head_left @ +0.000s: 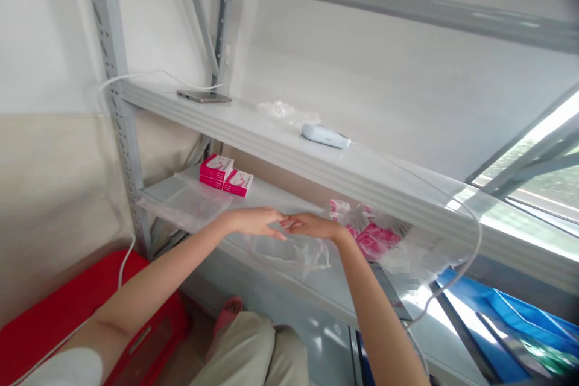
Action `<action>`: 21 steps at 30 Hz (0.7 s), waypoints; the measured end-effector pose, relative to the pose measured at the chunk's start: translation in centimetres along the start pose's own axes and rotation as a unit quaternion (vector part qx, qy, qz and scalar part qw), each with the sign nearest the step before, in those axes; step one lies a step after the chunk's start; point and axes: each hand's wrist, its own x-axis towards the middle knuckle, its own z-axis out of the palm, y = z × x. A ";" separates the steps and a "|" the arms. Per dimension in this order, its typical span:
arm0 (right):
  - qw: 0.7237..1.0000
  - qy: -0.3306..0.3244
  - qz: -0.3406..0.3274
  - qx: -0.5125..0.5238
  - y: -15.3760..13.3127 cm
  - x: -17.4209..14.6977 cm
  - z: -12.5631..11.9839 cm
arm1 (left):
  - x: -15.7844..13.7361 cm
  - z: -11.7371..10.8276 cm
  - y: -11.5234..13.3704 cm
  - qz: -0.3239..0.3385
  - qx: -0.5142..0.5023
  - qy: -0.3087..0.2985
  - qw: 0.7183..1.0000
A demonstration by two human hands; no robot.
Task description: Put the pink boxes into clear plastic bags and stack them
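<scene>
While the left hand (256,221) and right hand (313,226) overlap at the fingertips above the lower shelf (275,195), a clear plastic bag (294,255) sits at six o'clock, just below. Left thumb and fingers apart; right grip, can't tell, nor whether either touches the bag. Pink boxes (225,176) at ten o'clock, bagged pink packs (376,241) at three.
</scene>
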 end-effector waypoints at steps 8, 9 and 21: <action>0.991 0.068 -0.020 0.110 -0.8 -3.2 -1.6 | -2.0 -5.7 -13.4 -0.393 0.113 0.413 0.814; 0.991 0.064 -0.011 0.114 -0.3 -3.1 -1.5 | -2.1 -5.6 -15.9 -0.463 0.110 0.400 0.783; 0.983 0.060 0.054 0.162 4.9 -4.4 -0.5 | -1.9 -5.1 -24.5 -0.543 0.109 0.338 0.761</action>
